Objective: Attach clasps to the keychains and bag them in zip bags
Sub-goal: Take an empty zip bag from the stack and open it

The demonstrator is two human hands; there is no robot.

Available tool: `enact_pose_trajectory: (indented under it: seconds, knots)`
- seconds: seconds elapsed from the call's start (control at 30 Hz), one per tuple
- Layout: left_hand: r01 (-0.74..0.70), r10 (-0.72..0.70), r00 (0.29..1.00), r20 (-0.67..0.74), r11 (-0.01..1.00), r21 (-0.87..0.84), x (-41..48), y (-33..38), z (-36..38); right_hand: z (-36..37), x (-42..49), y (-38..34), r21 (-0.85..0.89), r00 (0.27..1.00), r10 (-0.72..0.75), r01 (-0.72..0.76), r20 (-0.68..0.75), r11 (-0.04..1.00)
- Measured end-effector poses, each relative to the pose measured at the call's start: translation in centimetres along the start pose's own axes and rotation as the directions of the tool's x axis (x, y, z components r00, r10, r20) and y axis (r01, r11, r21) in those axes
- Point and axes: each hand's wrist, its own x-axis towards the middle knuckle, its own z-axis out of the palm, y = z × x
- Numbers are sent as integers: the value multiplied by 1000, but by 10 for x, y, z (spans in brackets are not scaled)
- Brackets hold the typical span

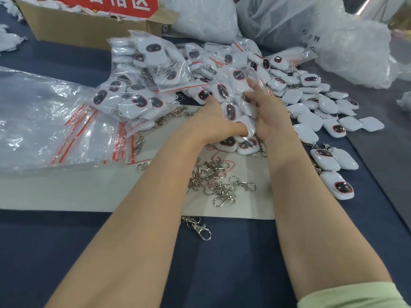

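Between my two hands stands a clear zip bag [233,90] packed with white keychains that have dark oval faces. My left hand [214,121] grips its left side, thumb curled under the lower keychains. My right hand [269,112] grips the right side, fingers pinching the plastic near the top. Two more keychains [238,145] lie just below my hands. A heap of loose metal clasps [213,178] lies on a white sheet [89,192], and a single clasp [199,228] sits on the blue table.
Filled zip bags [142,85] are stacked at the back left. Loose keychains [322,112] spread to the right. Empty red-striped zip bags [73,130] lie at left. A cardboard box [89,27] and large plastic sacks [333,30] stand behind.
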Motion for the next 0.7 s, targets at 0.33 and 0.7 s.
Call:
enact_pose_trajectory:
  seconds: [0.33,0.7]
  knots:
    - [-78,98,995,-19,887,456,-11,11,9,4,1,1,-70,1000,3,-1,19,998]
    - [75,-120,993,-4,599,797,-24,13,-45,7,-12,-11,-398,993,110,-83,44,913]
